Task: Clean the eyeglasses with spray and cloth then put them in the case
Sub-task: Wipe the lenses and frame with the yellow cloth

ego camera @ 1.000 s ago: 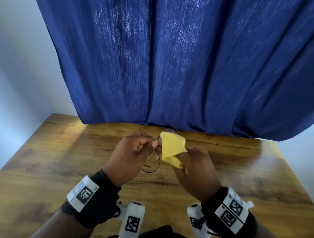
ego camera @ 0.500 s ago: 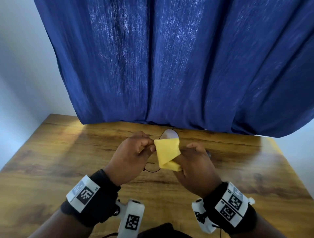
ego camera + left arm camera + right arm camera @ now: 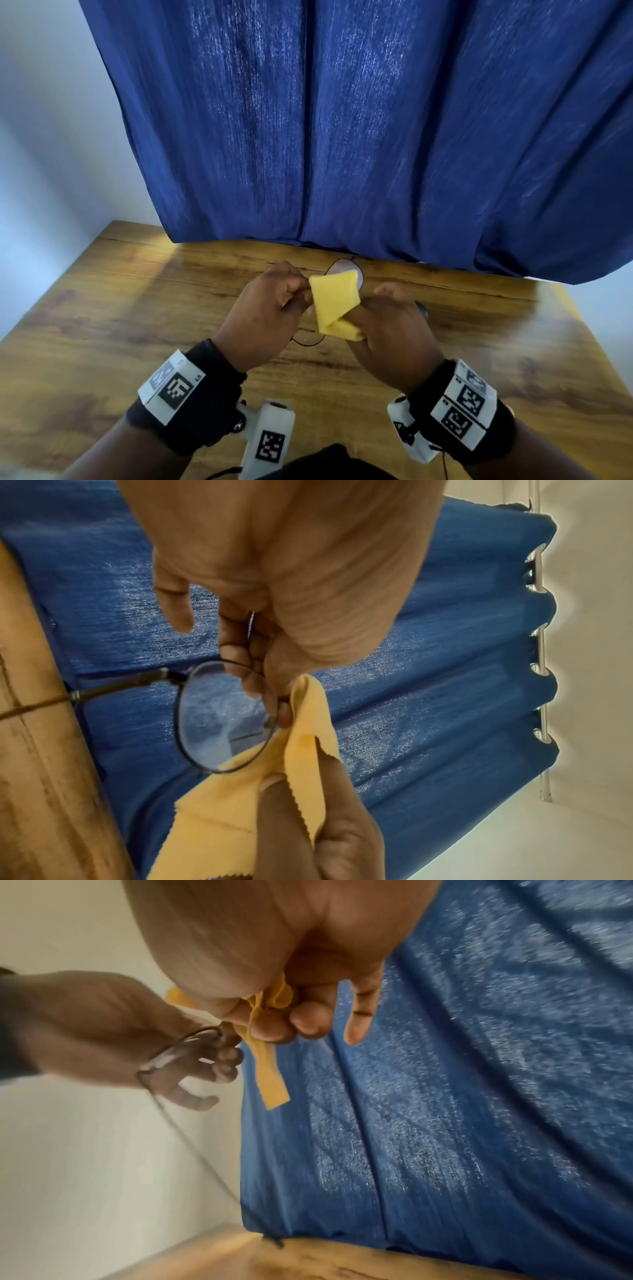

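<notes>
The thin round-rimmed eyeglasses (image 3: 343,269) are held above the wooden table (image 3: 137,308). My left hand (image 3: 301,291) pinches their frame at the inner rim of one lens (image 3: 219,718), which shows smears. My right hand (image 3: 387,308) grips the folded yellow cloth (image 3: 335,301) between thumb and fingers and holds it against the other lens, covering most of it. In the right wrist view the cloth (image 3: 270,1069) hangs from my right hand's fingers (image 3: 308,1020), next to the eyeglasses (image 3: 178,1047). No spray bottle or case is clearly in view.
A blue curtain (image 3: 376,137) hangs behind the table's far edge, with a pale wall (image 3: 51,137) to the left. A small dark object (image 3: 423,311) peeks out from behind my right hand. Bare wood lies on both sides of my hands.
My right hand has slid the yellow cloth down and a little left over the lens, so the lens's upper edge now shows. My left hand keeps its pinch on the frame.
</notes>
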`<state>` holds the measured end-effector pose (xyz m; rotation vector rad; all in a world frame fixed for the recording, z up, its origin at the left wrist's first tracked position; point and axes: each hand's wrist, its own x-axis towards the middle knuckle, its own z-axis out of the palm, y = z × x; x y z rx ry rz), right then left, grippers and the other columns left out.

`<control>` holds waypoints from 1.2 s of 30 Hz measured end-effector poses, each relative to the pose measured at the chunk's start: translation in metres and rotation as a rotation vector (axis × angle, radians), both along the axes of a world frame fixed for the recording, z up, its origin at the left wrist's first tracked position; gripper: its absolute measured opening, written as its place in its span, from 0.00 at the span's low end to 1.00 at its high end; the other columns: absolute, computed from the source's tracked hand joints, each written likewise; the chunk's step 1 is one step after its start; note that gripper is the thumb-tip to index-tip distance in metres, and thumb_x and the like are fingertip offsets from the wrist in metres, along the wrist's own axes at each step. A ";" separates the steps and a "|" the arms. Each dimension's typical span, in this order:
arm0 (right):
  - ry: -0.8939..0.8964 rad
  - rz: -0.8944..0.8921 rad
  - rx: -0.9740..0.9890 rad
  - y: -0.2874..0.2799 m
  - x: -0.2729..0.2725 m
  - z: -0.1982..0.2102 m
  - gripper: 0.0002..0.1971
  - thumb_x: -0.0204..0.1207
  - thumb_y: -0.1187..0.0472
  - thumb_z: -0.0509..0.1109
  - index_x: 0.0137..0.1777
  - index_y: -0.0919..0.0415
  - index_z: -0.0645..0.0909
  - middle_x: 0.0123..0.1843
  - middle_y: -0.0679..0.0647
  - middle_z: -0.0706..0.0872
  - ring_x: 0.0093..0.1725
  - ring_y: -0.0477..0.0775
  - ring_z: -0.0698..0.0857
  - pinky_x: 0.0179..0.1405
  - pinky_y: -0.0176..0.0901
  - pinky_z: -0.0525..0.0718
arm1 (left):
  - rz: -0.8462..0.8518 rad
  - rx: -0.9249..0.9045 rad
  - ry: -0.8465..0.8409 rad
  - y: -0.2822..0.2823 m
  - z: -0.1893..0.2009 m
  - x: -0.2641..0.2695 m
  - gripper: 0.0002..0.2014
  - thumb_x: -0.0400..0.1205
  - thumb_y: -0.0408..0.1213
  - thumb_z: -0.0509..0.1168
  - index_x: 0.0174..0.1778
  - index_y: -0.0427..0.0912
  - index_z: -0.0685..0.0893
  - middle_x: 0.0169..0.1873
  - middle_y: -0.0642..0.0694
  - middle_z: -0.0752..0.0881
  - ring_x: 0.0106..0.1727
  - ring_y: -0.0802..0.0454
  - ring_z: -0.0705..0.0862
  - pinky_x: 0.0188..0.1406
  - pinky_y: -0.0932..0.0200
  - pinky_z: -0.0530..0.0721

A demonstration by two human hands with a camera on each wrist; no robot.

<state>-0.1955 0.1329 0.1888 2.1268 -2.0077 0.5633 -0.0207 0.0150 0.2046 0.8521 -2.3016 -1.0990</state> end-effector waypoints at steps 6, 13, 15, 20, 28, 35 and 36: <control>-0.026 -0.053 -0.050 -0.004 -0.005 0.004 0.09 0.72 0.54 0.61 0.42 0.50 0.83 0.30 0.45 0.85 0.30 0.47 0.83 0.50 0.55 0.87 | 0.031 0.034 0.047 0.001 -0.002 0.006 0.12 0.87 0.34 0.69 0.43 0.54 0.92 0.45 0.58 0.85 0.50 0.62 0.85 0.45 0.76 0.76; -0.061 -0.053 -0.049 -0.007 -0.001 0.005 0.10 0.73 0.55 0.61 0.44 0.50 0.85 0.29 0.45 0.86 0.28 0.49 0.82 0.49 0.56 0.87 | 0.041 0.026 0.066 0.001 -0.003 0.015 0.13 0.86 0.34 0.69 0.43 0.57 0.93 0.45 0.57 0.86 0.50 0.62 0.85 0.48 0.77 0.77; 0.007 0.040 0.023 -0.002 0.008 0.003 0.10 0.73 0.53 0.62 0.46 0.48 0.85 0.32 0.44 0.87 0.31 0.47 0.84 0.51 0.54 0.84 | 0.052 0.011 0.049 0.001 -0.005 0.017 0.10 0.86 0.34 0.70 0.44 0.51 0.92 0.44 0.57 0.85 0.48 0.60 0.85 0.46 0.71 0.78; -0.059 -0.078 -0.062 -0.008 -0.001 0.008 0.09 0.74 0.54 0.62 0.42 0.50 0.84 0.29 0.46 0.86 0.27 0.49 0.82 0.48 0.55 0.87 | 0.032 0.073 0.067 0.001 -0.006 0.020 0.14 0.87 0.35 0.69 0.43 0.60 0.92 0.47 0.54 0.86 0.50 0.60 0.85 0.48 0.74 0.78; -0.118 -0.036 -0.033 -0.004 -0.002 -0.002 0.08 0.75 0.54 0.63 0.43 0.50 0.85 0.31 0.46 0.87 0.28 0.48 0.82 0.48 0.50 0.85 | 0.009 0.120 0.056 -0.003 -0.013 0.020 0.12 0.87 0.37 0.69 0.44 0.58 0.93 0.47 0.53 0.86 0.52 0.58 0.85 0.52 0.64 0.81; -0.168 -0.042 -0.034 0.002 -0.013 -0.006 0.07 0.75 0.55 0.63 0.43 0.50 0.83 0.29 0.45 0.85 0.27 0.47 0.79 0.41 0.42 0.80 | -0.018 0.131 0.031 -0.002 -0.015 0.007 0.13 0.87 0.35 0.69 0.42 0.57 0.93 0.47 0.53 0.86 0.53 0.60 0.84 0.54 0.67 0.79; -0.165 -0.004 -0.009 0.003 -0.013 -0.007 0.06 0.75 0.55 0.64 0.44 0.50 0.83 0.29 0.46 0.85 0.27 0.46 0.79 0.42 0.40 0.76 | -0.010 0.130 0.028 -0.001 -0.015 0.004 0.11 0.87 0.35 0.69 0.43 0.54 0.94 0.47 0.53 0.86 0.53 0.60 0.84 0.55 0.65 0.80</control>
